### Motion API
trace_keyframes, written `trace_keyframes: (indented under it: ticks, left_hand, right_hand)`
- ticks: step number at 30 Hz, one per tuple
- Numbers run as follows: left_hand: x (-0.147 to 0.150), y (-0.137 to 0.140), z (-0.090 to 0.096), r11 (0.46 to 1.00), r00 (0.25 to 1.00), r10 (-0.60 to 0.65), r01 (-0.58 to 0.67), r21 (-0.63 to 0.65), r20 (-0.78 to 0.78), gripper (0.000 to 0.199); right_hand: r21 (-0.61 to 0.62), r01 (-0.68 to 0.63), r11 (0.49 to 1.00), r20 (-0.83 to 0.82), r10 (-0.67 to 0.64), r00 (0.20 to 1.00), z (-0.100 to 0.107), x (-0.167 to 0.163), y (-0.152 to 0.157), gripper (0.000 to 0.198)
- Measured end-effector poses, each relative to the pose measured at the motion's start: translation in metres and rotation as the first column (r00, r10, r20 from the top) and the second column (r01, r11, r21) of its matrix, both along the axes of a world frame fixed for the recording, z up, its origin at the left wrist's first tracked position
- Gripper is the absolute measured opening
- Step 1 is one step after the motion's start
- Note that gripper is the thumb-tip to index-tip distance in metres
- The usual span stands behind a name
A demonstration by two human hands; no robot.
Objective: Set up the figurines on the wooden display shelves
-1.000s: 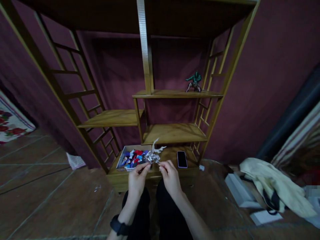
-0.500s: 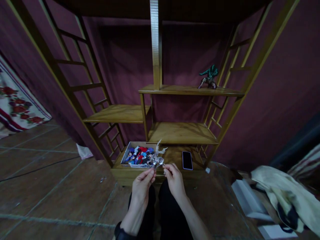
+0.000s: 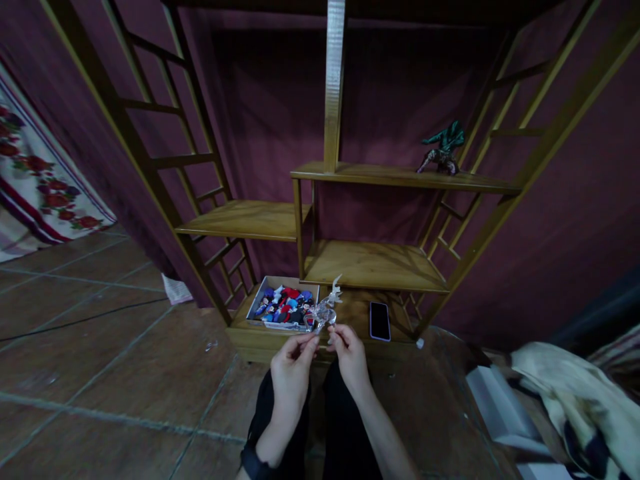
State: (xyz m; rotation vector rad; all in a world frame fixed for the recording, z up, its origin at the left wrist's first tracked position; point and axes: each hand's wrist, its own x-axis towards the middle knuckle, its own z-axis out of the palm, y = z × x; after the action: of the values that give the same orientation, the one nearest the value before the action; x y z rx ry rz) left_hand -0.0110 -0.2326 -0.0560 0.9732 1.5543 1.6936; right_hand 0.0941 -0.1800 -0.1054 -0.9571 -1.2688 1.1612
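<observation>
A clear, see-through figurine [image 3: 325, 312] with thin pointed parts rising at its top is held upright in front of me, just above the lowest shelf. My left hand [image 3: 293, 373] is closed, pinching its lower left part between thumb and fingertips. On the other side, my right hand [image 3: 353, 360] pinches its lower right edge. Behind the figurine and to its left stands an open cardboard box [image 3: 254, 305], filled with several small red, blue, black and white pieces. The exact animal or shape of the figurine is hard to make out.
A wooden shelf unit [image 3: 380, 175] rises in front of me. A phone [image 3: 380, 321] lies on its lowest board, and a green-topped crouching figurine [image 3: 444, 148] stands on an upper board. Grey-white boxes [image 3: 505, 407] and a pale cloth [image 3: 565, 373] lie on the floor at right.
The camera view has shifted, so the shelf appears slightly larger. The clear figurine is turned a little in my hands, and both hands keep hold of it.
</observation>
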Motion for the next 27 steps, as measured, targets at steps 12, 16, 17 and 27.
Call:
trace_keyframes:
  ticks: [12, 16, 17, 27]
  left_hand:
    - [-0.013, 0.013, -0.01, 0.996, 0.969, -0.035, 0.014, 0.084, 0.246, 0.032]
    - [-0.02, 0.015, -0.008, 0.997, 0.949, -0.056, 0.038, 0.064, 0.311, 0.049]
    - [-0.023, 0.015, -0.007, 0.998, 0.948, -0.06, 0.046, 0.052, 0.311, 0.051]
    - [-0.041, 0.02, -0.005, 0.992, 0.883, -0.105, 0.128, -0.019, 0.457, 0.035]
  right_hand:
    - [0.115, 0.006, 0.993, 0.175, -0.026, 0.984, 0.015, 0.004, 0.0, 0.018]
    - [0.164, -0.02, 0.986, 0.295, -0.029, 0.955, 0.024, 0.006, -0.002, 0.016]
    - [0.172, -0.031, 0.985, 0.319, -0.026, 0.947, 0.026, 0.006, -0.002, 0.016]
    - [0.219, -0.119, 0.968, 0.446, 0.009, 0.895, 0.052, 0.003, -0.009, 0.017]
